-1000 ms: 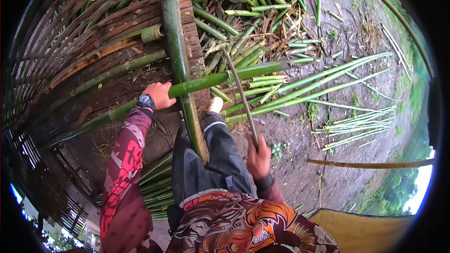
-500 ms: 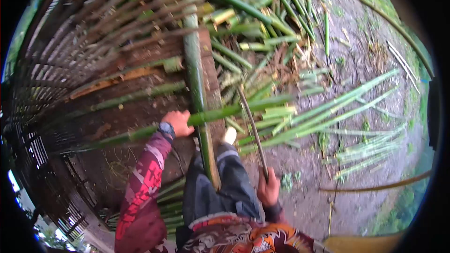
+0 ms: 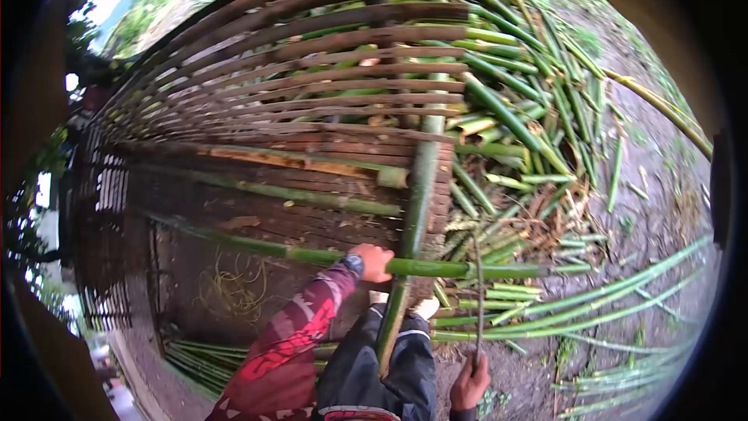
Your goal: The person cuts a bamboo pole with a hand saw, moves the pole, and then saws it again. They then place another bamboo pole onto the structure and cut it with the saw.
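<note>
My left hand (image 3: pixel 371 263) is wrapped round a long green bamboo pole (image 3: pixel 440 268), just left of where it crosses a second bamboo pole (image 3: pixel 421 195). This second pole runs away from between my legs towards the slatted rack. In my right hand (image 3: pixel 470 382), low on the right, is the lower end of a long, narrow, dark blade-like tool (image 3: pixel 480 304). The tool points away from me, and its upper part overlaps the held pole near the pole's right end. Its exact kind is unclear.
A slatted bamboo rack (image 3: pixel 312 82) fills the upper left. Cut bamboo pieces (image 3: pixel 506 109) lie heaped behind the crossing pole. Long split strips (image 3: pixel 608 296) spread over the muddy ground at right. A tangle of thin strips (image 3: pixel 236 288) lies left of my arm.
The view has swung, so hands and poles appear further right and lower. The held pole's right end sits further right of the crossing pole, and the tool stands more upright.
</note>
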`<state>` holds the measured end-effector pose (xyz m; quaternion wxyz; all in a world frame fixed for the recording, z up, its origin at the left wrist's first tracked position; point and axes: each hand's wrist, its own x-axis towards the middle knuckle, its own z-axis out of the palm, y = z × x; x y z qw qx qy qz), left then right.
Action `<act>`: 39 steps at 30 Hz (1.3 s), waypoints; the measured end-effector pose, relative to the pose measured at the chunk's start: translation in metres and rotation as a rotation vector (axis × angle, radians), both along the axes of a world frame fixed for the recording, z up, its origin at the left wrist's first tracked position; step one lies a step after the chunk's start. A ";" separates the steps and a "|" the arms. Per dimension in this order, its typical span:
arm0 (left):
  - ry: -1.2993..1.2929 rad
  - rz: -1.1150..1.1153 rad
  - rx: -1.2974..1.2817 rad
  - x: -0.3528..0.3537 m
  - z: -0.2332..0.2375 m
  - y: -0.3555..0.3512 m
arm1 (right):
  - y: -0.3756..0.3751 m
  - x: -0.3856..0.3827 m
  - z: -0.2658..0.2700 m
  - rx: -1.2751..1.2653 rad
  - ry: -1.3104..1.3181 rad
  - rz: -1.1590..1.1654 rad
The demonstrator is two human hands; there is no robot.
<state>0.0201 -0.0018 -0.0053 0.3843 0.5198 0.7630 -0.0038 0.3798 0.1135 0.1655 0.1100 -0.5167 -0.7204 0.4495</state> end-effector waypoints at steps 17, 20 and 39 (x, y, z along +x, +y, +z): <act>0.018 -0.043 -0.064 -0.005 0.012 0.006 | 0.018 -0.028 -0.042 -0.014 -0.007 0.003; 0.037 -0.032 -0.037 0.001 0.004 0.004 | 0.056 -0.069 -0.113 -0.013 -0.006 0.043; 0.050 0.010 0.011 0.000 0.005 -0.005 | 0.111 -0.193 -0.045 0.453 0.305 0.967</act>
